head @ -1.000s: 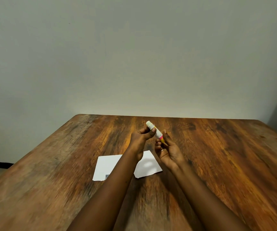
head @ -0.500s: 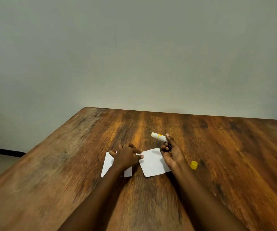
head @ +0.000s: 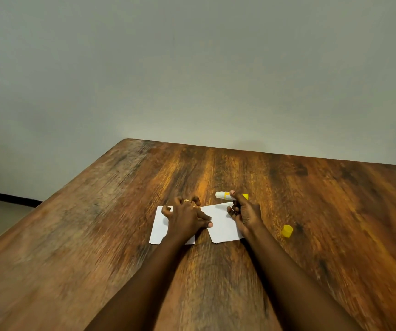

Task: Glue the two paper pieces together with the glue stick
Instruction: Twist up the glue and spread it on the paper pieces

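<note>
I note: left hand (head: pixel 185 218), fingers spread, presses left paper (head: pixel 159 226); right hand (head: pixel 246 216) grips glue stick (head: pixel 223 195). Narrow gap separates right paper (head: pixel 221 226) edge.

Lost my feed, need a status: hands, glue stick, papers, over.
Left hand presses left paper piece. Right hand grips uncapped glue stick by right paper piece. Pieces side by side, unjoined. Yellow cap on table, out of the way.

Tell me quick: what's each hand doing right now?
Left hand: open, fingers pressing the left paper piece.
Right hand: holding the uncapped glue stick.
</note>
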`<state>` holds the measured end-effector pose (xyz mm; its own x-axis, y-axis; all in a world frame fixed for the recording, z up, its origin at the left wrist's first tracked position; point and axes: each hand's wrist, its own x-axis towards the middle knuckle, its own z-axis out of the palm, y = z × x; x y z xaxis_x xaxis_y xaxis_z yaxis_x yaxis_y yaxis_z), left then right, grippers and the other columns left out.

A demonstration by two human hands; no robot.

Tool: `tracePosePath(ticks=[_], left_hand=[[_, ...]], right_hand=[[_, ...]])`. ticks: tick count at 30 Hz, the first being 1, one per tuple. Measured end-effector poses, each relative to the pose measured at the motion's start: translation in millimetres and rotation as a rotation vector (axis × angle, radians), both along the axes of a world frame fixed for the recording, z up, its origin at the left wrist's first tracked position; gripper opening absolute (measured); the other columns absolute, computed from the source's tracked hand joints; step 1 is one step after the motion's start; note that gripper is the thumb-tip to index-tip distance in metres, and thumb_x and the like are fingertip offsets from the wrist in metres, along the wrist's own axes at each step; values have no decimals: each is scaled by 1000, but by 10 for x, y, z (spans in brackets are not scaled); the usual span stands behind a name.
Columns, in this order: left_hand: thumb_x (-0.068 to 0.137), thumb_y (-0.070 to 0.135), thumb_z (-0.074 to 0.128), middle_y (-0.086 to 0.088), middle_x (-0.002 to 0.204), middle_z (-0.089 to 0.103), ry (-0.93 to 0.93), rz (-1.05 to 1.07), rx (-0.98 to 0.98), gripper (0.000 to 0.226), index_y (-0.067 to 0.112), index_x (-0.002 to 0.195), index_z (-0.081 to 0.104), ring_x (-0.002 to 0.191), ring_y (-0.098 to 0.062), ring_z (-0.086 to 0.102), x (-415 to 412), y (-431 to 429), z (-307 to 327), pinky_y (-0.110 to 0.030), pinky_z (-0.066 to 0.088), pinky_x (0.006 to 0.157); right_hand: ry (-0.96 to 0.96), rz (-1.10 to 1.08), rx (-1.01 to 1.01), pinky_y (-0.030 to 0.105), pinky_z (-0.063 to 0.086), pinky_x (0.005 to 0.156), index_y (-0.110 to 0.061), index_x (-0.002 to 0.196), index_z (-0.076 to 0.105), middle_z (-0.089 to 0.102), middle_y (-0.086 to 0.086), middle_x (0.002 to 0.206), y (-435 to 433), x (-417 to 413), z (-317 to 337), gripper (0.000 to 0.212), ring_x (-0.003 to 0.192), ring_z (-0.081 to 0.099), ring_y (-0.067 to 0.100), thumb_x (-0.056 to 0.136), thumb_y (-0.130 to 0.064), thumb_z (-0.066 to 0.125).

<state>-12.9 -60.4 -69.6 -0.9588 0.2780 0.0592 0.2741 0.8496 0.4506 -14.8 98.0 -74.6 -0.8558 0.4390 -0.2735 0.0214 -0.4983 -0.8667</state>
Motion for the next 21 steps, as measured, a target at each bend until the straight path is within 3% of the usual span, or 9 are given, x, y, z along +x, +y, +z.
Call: tracePosePath(ticks=[3,7,13,21], left_hand=[[84,46,62,9,136,51,-1,12,41,30,34,109,72,131,-25,23,-12,-30,-93,-44,22,97],[82,52,60,10,137,51,43,3,22,30,40,108,71,129,-30,22,-16,-56,-180,-44,26,96],[80,52,63,4,136,50,47,55,41,34,37,109,71,130,-29,20,31,-54,-138,-36,16,88],[79,54,63,3,137,47,1,75,33,38,36,112,70,129,-27,21,12,-53,-160,-41,22,92]], right_hand=[[43,80,56,20,49,45,-4,76,66,59,6,58,-8,-24,4,14,46,47,10,87,-13,64],[58,274,262,19,52,52,4,87,72,76,7,80,-70,-67,9,18,49,55,6,84,-13,66],[-29,238,483,23,48,47,2,80,66,61,9,61,-130,-142,-34,17,41,54,13,83,-14,67],[-60,223,703,37,51,61,-7,69,66,64,11,64,-158,-224,-100,18,49,56,20,82,-19,69]])
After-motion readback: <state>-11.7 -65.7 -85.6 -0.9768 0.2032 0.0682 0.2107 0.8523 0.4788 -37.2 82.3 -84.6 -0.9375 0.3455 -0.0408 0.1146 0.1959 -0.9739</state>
